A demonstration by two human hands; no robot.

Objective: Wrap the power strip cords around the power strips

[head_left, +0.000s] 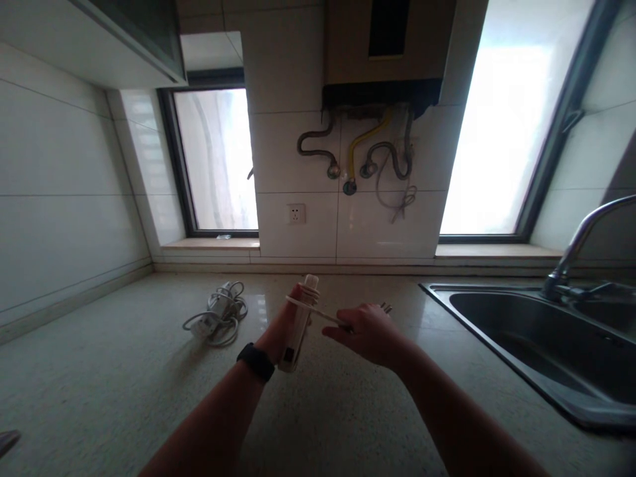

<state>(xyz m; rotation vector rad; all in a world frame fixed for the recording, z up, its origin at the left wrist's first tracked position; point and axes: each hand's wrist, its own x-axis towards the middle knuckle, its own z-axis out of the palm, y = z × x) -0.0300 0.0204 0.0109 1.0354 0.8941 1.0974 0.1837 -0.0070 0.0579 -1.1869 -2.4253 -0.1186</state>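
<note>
A white power strip (pixel 297 334) is gripped in my left hand (pixel 287 318), tilted above the counter. Several turns of its white cord (pixel 318 311) wrap around the strip's far end. One length of that cord stretches across to my right hand (pixel 370 331), which is closed on it. Past the right hand's knuckles, the metal prongs of a plug (pixel 386 307) stick out. On the counter to the left lies another white power strip (pixel 218 308) with its cord loosely coiled. My left fingers are partly hidden behind the strip I hold.
The speckled counter (pixel 124 384) runs to a tiled wall. A sink (pixel 497 331) with a chrome faucet (pixel 566 258) is at the right. A wall socket (pixel 297 213) and a water heater (pixel 387 53) with hoses are ahead. Something dark (pixel 7 440) shows at the lower left edge.
</note>
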